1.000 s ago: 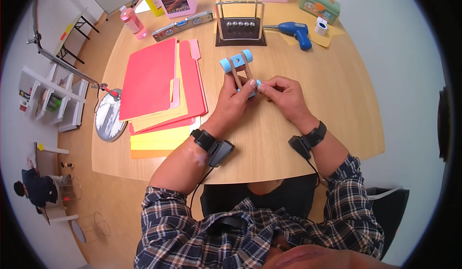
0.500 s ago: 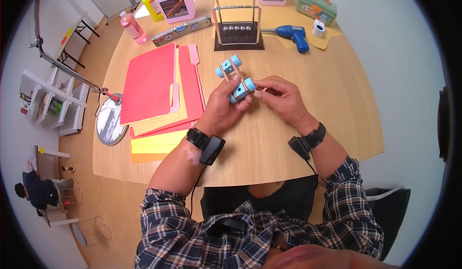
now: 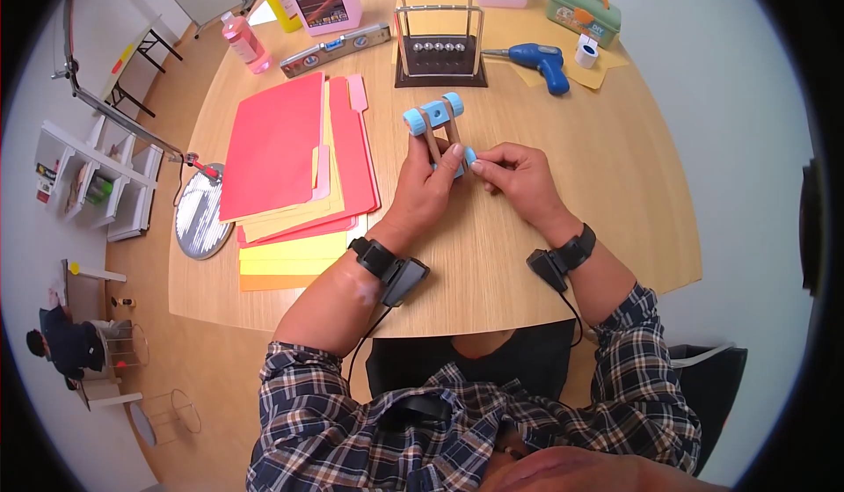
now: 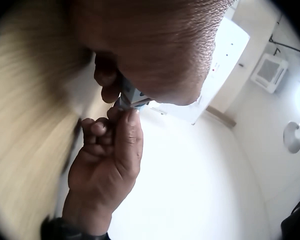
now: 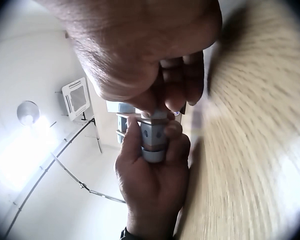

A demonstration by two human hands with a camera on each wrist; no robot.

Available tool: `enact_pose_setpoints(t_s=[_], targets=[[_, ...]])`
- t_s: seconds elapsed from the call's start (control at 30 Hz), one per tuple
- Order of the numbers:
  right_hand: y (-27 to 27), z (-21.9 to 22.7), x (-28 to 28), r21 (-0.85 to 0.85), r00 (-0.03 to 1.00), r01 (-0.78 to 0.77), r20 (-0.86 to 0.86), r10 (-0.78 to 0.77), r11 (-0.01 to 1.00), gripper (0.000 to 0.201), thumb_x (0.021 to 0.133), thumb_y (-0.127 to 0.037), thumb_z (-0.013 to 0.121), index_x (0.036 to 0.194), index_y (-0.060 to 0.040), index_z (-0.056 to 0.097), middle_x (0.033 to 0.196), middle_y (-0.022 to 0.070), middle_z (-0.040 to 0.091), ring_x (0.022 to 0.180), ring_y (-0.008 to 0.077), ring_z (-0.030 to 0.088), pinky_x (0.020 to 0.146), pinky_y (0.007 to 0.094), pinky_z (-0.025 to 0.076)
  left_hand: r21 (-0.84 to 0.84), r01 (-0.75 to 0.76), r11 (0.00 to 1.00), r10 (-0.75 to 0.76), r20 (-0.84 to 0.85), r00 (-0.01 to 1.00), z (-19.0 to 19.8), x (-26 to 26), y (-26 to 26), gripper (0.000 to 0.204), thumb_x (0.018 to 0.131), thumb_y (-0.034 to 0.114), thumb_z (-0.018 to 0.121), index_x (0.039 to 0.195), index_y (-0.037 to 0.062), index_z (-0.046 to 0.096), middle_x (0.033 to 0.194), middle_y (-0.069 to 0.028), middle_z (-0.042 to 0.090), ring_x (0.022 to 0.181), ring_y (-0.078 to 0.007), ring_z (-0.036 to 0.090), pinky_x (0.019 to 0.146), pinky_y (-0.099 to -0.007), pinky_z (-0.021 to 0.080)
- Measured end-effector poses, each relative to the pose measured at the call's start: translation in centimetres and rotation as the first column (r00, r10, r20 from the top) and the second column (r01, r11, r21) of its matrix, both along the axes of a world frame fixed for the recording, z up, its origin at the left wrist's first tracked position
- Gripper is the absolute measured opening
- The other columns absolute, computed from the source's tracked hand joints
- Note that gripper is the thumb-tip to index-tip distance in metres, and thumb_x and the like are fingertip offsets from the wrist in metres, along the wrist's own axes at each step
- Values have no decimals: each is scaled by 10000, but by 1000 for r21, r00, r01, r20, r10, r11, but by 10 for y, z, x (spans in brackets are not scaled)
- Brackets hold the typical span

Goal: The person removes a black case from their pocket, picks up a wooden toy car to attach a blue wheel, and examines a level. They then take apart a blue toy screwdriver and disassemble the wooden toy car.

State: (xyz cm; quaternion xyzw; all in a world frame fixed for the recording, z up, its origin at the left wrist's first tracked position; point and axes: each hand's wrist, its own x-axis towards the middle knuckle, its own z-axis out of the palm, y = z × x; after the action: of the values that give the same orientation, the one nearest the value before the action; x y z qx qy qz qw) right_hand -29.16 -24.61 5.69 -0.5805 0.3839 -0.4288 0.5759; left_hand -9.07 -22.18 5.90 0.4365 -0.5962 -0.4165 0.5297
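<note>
My left hand [image 3: 424, 180] grips a toy building frame, two light-blue blocks [image 3: 436, 112] with holes joined by brown wooden strips [image 3: 453, 131]. Round blue caps cover the ends of the far block. The near block [image 5: 149, 134] sits between the left thumb and fingers in the right wrist view. At its right side, thumb and fingertips of my right hand [image 3: 523, 182] pinch a small round blue cap [image 3: 470, 155]. Seen from the left wrist, the right hand [image 4: 105, 160] meets the frame at its fingertips, while my left palm covers most of the toy.
Red and yellow folders [image 3: 272, 149] lie stacked at left. Behind the hands stand a Newton's cradle [image 3: 440, 52], a spirit level [image 3: 336, 50], a blue electric screwdriver [image 3: 541, 63], a tape roll [image 3: 587, 51], a green toolbox [image 3: 584, 15], pink jugs [image 3: 325, 4] and bottles [image 3: 246, 43].
The toy frame tilted to the left with its near block turned up, then swung back upright in my left hand. My right hand stays at its right side.
</note>
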Motion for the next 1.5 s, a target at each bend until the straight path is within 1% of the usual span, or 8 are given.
enact_pose_setpoints(t_s=[0.13, 0.2, 0.5, 0.63, 0.8, 1.0, 1.23, 1.5], targets=[[0, 5, 0, 36, 1000, -21, -21, 22, 999, 144, 1005, -98, 810, 1087, 21, 804, 876, 6, 752, 738, 44, 631, 661, 221, 518, 275, 60, 960, 26, -300, 954, 13, 1, 6, 374, 1148, 319, 599, 1433, 118, 463, 1087, -56, 655, 814, -136, 663, 619, -257, 508], [2, 10, -2, -17, 999, -39, 1, 39, 999, 158, 1002, -87, 811, 1116, 21, 796, 910, 6, 755, 765, 40, 639, 679, 219, 521, 368, 314, 875, -30, -605, 795, 8, 12, -1, 342, 1150, 320, 590, 1402, 98, 528, 1070, -73, 689, 828, -151, 678, 611, -250, 496], [3, 9, -3, -358, 998, -41, 24, 53, 933, 284, 968, 8, 800, 1247, -20, 752, 1270, 34, 724, 1019, 66, 695, 866, 237, 572, 350, 555, 754, 59, -878, 474, 7, 14, -4, 340, 1173, 333, 524, 1371, 73, 618, 1155, -118, 738, 903, -237, 747, 815, -331, 675], [7, 14, -2, -385, 991, -64, 86, 105, 921, 314, 971, 36, 779, 1276, -24, 734, 1311, 66, 723, 1078, 102, 717, 901, 267, 591, 370, 602, 707, 53, -877, 477, 11, 11, 2, 374, 1186, 377, 477, 1331, 69, 634, 1106, -121, 739, 817, -221, 732, 691, -306, 630], [8, 17, -4, -408, 984, -104, 89, 153, 907, 322, 975, 39, 775, 1284, -34, 726, 1323, 82, 723, 1087, 133, 733, 923, 283, 600, 379, 691, 616, -42, -860, 509, 6, 14, 2, 495, 1191, 489, 393, 1189, 67, 654, 872, -100, 713, 584, -173, 620, 476, -266, 417], [11, 19, -4, -500, 986, -92, 72, 148, 861, 308, 969, 65, 772, 1261, -25, 737, 1341, 117, 720, 1104, 165, 740, 948, 311, 608, 374, 737, 563, -62, -870, 489, 11, 13, 6, 500, 1180, 507, 412, 1160, 69, 652, 782, -87, 691, 519, -158, 542, 442, -273, 401], [12, 18, -5, -399, 978, -100, 129, 164, 912, 248, 948, 92, 785, 1183, 15, 764, 1361, 146, 709, 1140, 184, 733, 997, 333, 605, 359, 706, 611, -76, -861, 503, 8, 9, 8, 501, 1186, 504, 400, 1168, 70, 649, 808, -83, 699, 530, -150, 558, 460, -260, 418], [9, 5, -1, -284, 953, -67, 265, 145, 957, 244, 952, 78, 794, 1189, 21, 773, 1379, 145, 703, 1188, 191, 713, 1039, 338, 595, 400, 476, 783, -52, -721, 691, 17, 3, 12, 478, 1197, 482, 391, 1218, 79, 647, 866, -60, 699, 569, -122, 578, 484, -254, 412]])
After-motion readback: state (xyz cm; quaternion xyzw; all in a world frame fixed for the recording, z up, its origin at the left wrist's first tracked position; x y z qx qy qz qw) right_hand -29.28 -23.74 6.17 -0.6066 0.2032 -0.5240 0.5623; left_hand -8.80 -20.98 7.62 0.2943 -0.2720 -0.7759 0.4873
